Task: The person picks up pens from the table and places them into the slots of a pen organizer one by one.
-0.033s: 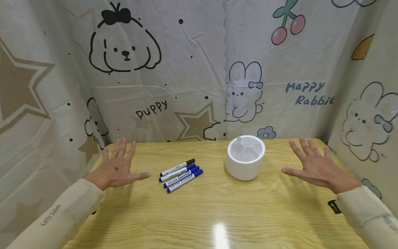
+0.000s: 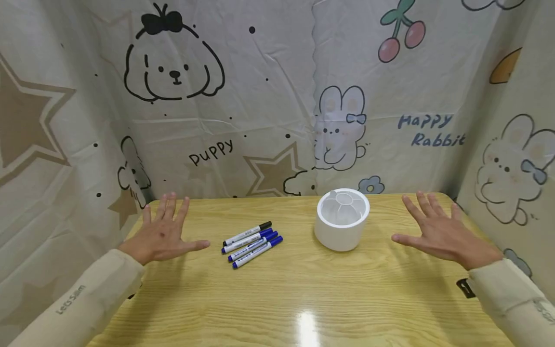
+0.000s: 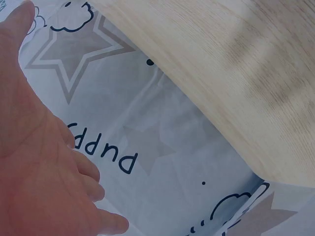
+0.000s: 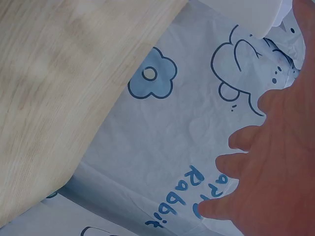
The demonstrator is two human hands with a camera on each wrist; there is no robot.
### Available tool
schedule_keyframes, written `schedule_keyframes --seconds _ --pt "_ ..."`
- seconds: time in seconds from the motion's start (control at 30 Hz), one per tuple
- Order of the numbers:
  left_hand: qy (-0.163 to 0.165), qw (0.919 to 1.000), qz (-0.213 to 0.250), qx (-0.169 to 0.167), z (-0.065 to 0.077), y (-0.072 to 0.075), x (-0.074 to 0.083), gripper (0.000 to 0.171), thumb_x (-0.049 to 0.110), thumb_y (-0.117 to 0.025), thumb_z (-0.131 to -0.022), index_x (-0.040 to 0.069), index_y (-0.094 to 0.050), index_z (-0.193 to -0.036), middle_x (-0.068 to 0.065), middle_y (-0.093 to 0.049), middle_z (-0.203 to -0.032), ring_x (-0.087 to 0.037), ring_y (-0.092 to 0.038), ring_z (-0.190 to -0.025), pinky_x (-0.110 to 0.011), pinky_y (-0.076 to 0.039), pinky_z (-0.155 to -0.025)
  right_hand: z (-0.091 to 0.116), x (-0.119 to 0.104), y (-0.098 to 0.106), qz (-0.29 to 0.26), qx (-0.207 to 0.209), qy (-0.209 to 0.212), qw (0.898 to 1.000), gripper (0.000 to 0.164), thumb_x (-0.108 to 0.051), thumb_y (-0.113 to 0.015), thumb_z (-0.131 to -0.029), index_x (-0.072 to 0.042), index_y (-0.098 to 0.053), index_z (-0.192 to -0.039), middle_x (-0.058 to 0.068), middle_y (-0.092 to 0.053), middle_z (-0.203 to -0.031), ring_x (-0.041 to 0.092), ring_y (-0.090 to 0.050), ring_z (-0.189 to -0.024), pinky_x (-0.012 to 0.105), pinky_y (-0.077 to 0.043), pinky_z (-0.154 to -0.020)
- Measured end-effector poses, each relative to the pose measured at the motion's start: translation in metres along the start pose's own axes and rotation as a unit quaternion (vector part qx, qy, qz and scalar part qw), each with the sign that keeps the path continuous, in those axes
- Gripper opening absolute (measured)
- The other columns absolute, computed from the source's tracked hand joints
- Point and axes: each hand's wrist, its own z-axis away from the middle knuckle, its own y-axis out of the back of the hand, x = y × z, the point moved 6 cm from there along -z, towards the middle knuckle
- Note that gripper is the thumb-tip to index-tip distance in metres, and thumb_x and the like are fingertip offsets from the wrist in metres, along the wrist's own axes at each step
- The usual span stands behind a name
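Note:
My left hand (image 2: 162,237) is held over the left side of the table, fingers spread and palm down, holding nothing. To its right lie several whiteboard markers side by side at a slant: a black-capped marker (image 2: 247,233) at the back and blue-capped markers (image 2: 257,252) in front of it. A round white pen holder (image 2: 340,233) with inner dividers stands upright right of the markers. Beyond it, over the right side, my right hand (image 2: 446,235) is spread the same way with nothing in it. The right wrist view catches part of the white holder (image 4: 246,12) at its top edge.
The light wood table (image 2: 260,303) ends at a back edge against a printed curtain (image 2: 269,111). More curtain hangs at the left and right sides. A small black object (image 2: 466,288) shows beside the right sleeve.

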Motion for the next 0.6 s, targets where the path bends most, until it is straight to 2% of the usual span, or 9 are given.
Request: schedule_keyframes --seconds 0.2,0.3,0.43,0.6 --pt "-0.018 0.9998 -0.008 0.010 -0.003 0.001 0.002 0.122 0.080 -0.053 -0.083 -0.007 -0.007 -0.157 -0.038 0.002 -0.158 -0.053 0.001 -0.146 -0.078 0.000 -0.107 0.000 0.007 0.004 -0.005 0.009 -0.002 1.000 0.107 -0.065 -0.056 -0.091 -0.003 -0.003 -0.160 0.036 -0.002 -0.159 0.056 -0.005 -0.144 0.083 -0.004 -0.102" --pt "-0.031 0.9995 0.004 0.010 -0.004 0.000 0.002 0.122 0.078 -0.056 -0.083 -0.008 -0.009 -0.156 -0.039 0.000 -0.157 -0.055 -0.002 -0.145 -0.078 -0.003 -0.107 -0.001 0.011 0.005 -0.011 0.010 0.002 1.000 0.108 -0.064 -0.057 -0.091 -0.001 -0.002 -0.159 0.036 -0.004 -0.159 0.055 -0.006 -0.145 0.080 -0.005 -0.105" --pt "-0.048 0.9983 0.032 0.000 -0.007 -0.006 0.002 0.121 0.075 -0.059 -0.084 -0.010 -0.010 -0.155 -0.040 -0.006 -0.157 -0.055 -0.007 -0.144 -0.077 -0.011 -0.108 -0.006 0.011 0.008 -0.032 0.016 0.013 0.999 0.110 -0.062 -0.062 -0.090 0.001 -0.004 -0.159 0.035 -0.010 -0.159 0.052 -0.011 -0.146 0.074 -0.011 -0.110" --pt "-0.066 0.9929 0.097 -0.017 -0.014 -0.013 0.003 0.117 0.069 -0.062 -0.087 -0.009 -0.008 -0.156 -0.035 -0.009 -0.159 -0.052 -0.013 -0.145 -0.070 -0.019 -0.111 -0.013 0.005 0.010 -0.096 0.008 0.024 0.995 0.113 -0.058 -0.068 -0.089 -0.001 -0.001 -0.159 0.031 -0.004 -0.161 0.052 -0.010 -0.146 0.073 -0.016 -0.109"
